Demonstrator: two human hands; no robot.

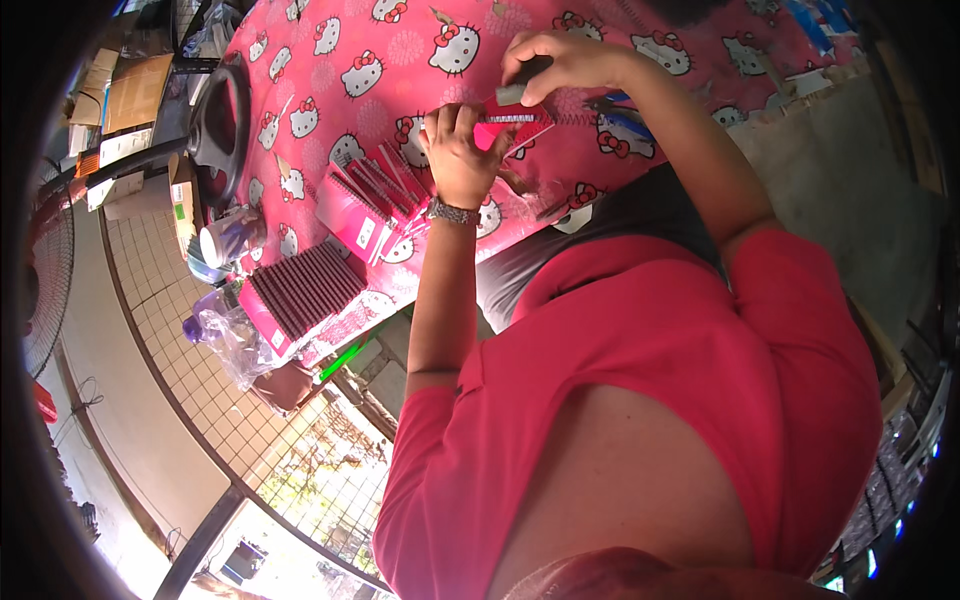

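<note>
Notebook (520, 122), pink, spiral-bound, lies between both hands.

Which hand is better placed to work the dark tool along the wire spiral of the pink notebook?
Right hand: it already grips the dark tool at the spiral. The left hand steadies the pink notebook.

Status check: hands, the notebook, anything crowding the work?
Left hand grips pink spiral notebook. Right hand holds grey tool at its coil. Notebook stack lies close beside.

Notebook (515, 125) under hands (455, 150) — mostly hidden
</note>
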